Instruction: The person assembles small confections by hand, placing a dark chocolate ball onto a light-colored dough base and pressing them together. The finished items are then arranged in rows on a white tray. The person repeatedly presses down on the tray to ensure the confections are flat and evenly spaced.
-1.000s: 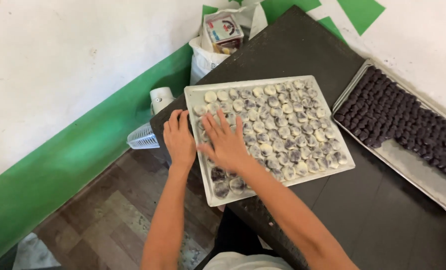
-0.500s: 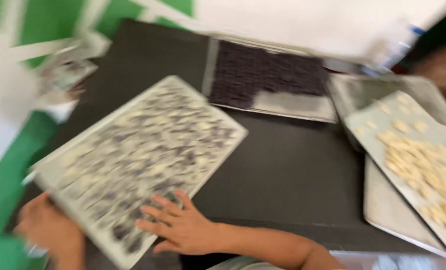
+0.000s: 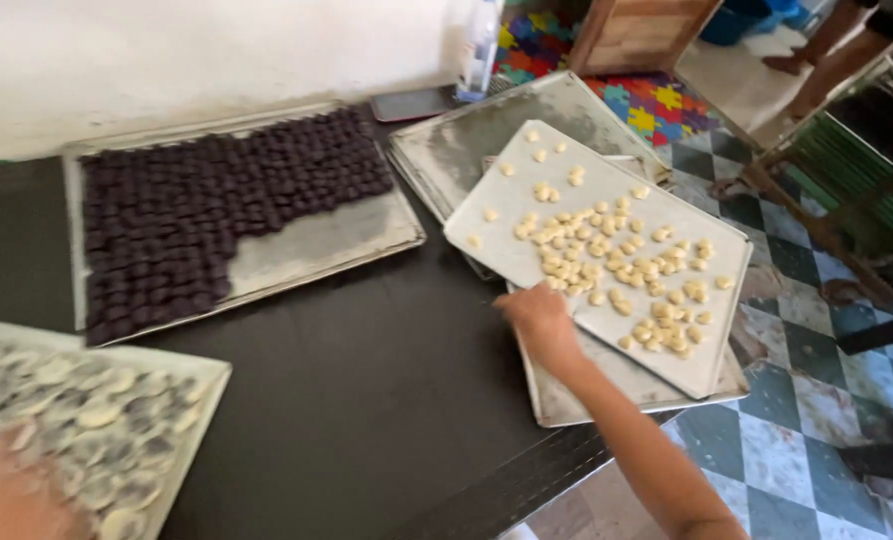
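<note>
Pale dough pieces (image 3: 617, 265) lie scattered on a light tray (image 3: 687, 355), and the right hand (image 3: 539, 318) reaches to the near left edge of that tray, fingers curled down over the rim or over the pieces there; whether it has closed on anything I cannot tell, since the back of the hand hides the fingertips. That tray sits tilted across 1 or 2 bare metal trays (image 3: 577, 400) stacked under it, near the right end of the dark table (image 3: 367, 400), probably so the pieces stay within arm's reach.

At the near left corner the left hand (image 3: 17, 495) shows only as a blur at the frame's edge, lying on or beside a white tray of round grey-and-white sweets (image 3: 97, 420); its grip cannot be made out.

Further back, a metal tray (image 3: 307, 245) holds close rows of dark round balls (image 3: 197, 210), filled from its left, with bare metal at the right. Beyond it lie a flat dark phone (image 3: 412, 103) and a clear bottle (image 3: 480, 45) against the white wall. On the far right, another person's legs (image 3: 827, 55) stand on the tiled floor.
</note>
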